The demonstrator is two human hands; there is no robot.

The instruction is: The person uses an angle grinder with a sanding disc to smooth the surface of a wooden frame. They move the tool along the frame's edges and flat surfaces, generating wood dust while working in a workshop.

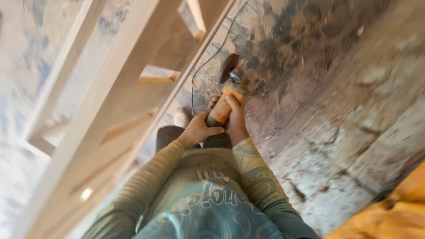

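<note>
Hands: our left hand (pixel 198 130) and right hand (pixel 234 117) both wrap fingers around the orange angle grinder (pixel 225 96), steadying its disc (pixel 227 68) away from the wooden frame (pixel 125 94).

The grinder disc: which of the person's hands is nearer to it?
Right. The right hand wraps the orange grinder body just behind the disc. The left hand holds the rear end, farther back toward the body.
</note>
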